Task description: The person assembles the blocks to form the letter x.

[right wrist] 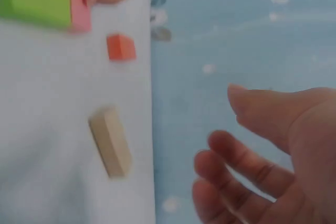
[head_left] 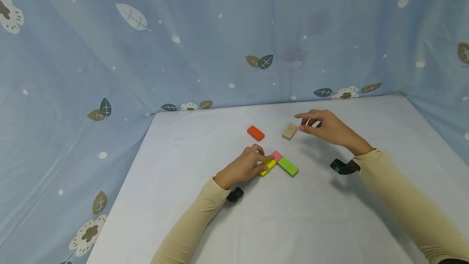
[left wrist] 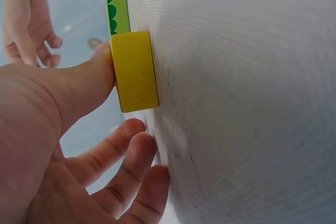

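My left hand (head_left: 242,167) holds a yellow block (head_left: 269,168) lying on the white table, thumb against its side and index finger reaching toward its far end. That end meets a pink block (head_left: 277,156), which also adjoins a light green block (head_left: 288,167), so the three form a corner. In the left wrist view the yellow block (left wrist: 135,72) shows its end face, with the other fingers curved below it. My right hand (head_left: 327,127) hovers with nothing in it, fingers loosely bent, just right of a plain wooden block (head_left: 290,131).
An orange-red block (head_left: 255,133) lies farther back, left of the wooden one. The white tabletop (head_left: 293,223) runs back to a blue patterned curtain (head_left: 220,44), which also hangs along both sides. Dark wrist-worn devices (head_left: 344,167) stick out under the sleeves.
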A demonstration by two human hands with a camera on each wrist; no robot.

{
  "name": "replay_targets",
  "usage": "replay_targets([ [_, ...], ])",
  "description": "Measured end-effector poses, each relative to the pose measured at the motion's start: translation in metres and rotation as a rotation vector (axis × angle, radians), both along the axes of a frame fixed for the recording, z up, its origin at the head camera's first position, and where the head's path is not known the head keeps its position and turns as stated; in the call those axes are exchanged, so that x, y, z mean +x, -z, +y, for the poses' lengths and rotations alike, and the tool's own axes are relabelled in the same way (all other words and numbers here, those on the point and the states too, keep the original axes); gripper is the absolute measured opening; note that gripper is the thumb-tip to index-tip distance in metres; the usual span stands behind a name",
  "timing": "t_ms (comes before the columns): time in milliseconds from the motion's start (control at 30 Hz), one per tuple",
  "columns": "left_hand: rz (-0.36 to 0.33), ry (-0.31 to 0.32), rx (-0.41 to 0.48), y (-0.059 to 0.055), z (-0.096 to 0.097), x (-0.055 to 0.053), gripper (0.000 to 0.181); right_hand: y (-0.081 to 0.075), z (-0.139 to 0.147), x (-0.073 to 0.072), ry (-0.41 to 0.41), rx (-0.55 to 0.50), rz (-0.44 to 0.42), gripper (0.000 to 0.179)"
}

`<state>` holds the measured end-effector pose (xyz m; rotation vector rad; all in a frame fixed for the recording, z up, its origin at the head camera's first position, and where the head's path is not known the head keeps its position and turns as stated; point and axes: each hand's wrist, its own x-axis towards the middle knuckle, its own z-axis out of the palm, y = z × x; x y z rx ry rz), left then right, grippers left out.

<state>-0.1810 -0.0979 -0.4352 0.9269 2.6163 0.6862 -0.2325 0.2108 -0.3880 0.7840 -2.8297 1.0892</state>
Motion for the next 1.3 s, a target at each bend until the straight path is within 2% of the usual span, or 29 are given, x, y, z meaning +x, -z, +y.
replay_targets([
  [200,-0.005,-0.001,0.006,-0.001,0.0,0.001,0.043,-0.01,0.012,-0.026,0.075,0.001,-0.044,0.039],
  [367,-0.008,0.0,0.002,-0.001,0.0,0.001,0.044,-0.01,0.017,-0.041,0.074,0.033,-0.08,0.042],
  [500,0.001,0.002,-0.003,-0.001,0.0,0.0,0.044,-0.006,0.019,-0.052,0.064,0.041,-0.105,0.043],
  [700,-0.005,0.001,-0.006,0.0,0.001,0.0,0.044,0.008,0.021,-0.067,0.028,0.027,-0.138,0.045],
  [800,-0.013,-0.004,-0.021,0.002,0.001,0.0,0.044,0.015,0.019,-0.072,-0.002,0.042,-0.161,0.046],
  [1000,-0.015,-0.013,-0.029,0.003,0.0,0.001,0.044,0.019,0.01,-0.071,-0.067,0.061,-0.208,0.048],
  [1300,-0.012,-0.009,-0.026,0.004,0.0,0.001,0.043,0.029,-0.005,-0.071,-0.099,0.112,-0.249,0.047],
])
